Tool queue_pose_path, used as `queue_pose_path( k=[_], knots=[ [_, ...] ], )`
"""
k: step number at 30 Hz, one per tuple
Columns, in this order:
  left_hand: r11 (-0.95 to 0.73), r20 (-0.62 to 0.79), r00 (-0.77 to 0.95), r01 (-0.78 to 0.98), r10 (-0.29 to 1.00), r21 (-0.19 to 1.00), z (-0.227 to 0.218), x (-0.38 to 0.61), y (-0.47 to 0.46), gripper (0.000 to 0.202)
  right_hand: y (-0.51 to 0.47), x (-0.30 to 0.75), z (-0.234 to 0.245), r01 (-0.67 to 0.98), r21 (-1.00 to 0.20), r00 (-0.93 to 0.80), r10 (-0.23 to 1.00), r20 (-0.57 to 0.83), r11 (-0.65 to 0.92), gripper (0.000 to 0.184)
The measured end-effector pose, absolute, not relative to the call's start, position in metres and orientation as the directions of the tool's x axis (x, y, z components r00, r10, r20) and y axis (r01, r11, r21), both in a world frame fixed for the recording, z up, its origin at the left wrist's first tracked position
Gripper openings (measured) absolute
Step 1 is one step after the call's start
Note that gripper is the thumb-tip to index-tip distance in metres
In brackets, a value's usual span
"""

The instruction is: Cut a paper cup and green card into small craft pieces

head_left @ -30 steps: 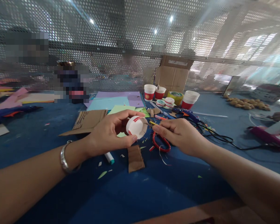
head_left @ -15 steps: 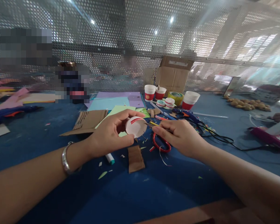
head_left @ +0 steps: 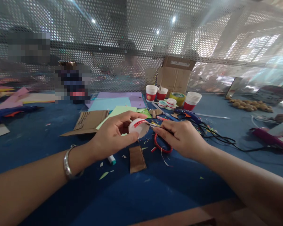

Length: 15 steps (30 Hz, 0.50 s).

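Note:
My left hand [head_left: 115, 133] pinches a round white paper-cup bottom [head_left: 138, 128] with a short red stripe. Its thumb is at the lower edge and its fingers at the top. My right hand [head_left: 181, 135] is closed around a pair of red-handled scissors [head_left: 163, 150]; the red loop shows below the fingers. A thin metal tip points left from the fingertips and reaches the right edge of the cup bottom. Whether the tip has gone through the paper is too small to tell. Below the hands lies a small piece of brown cardboard [head_left: 138, 160].
Paper cups [head_left: 151, 94] and a roll of yellow tape [head_left: 177, 99] stand at the back. A blue glue gun [head_left: 192, 116] with its black cable lies to the right. Coloured paper sheets [head_left: 113, 103], folded cardboard [head_left: 90, 122], a marker [head_left: 111, 160] and scraps are on the blue table.
The cup bottom has turned a little in my left hand and shifted slightly right. Dark marks now show on its red stripe. My right hand stays nearly in place.

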<state>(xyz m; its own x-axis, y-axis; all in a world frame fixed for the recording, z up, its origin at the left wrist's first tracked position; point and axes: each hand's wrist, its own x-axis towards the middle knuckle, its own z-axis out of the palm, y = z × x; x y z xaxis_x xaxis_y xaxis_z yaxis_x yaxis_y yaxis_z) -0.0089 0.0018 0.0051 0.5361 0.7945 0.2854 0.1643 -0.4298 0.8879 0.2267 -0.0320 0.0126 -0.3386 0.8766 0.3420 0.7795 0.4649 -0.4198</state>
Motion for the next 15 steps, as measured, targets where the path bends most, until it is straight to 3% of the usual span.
queue_pose_path(
  k=[9,15],
  knots=[
    [-0.532,0.371,0.406,0.426,0.835,0.732,0.007,-0.001,-0.013,0.02,-0.033,0.221,0.007,0.821,-0.339,-0.365,0.879,0.307,0.46,0.043],
    [-0.635,0.452,0.447,0.509,0.772,0.582,0.007,-0.004,-0.012,0.019,-0.034,0.218,0.003,0.881,-0.211,-0.345,0.879,0.328,0.424,0.043]
  ],
)
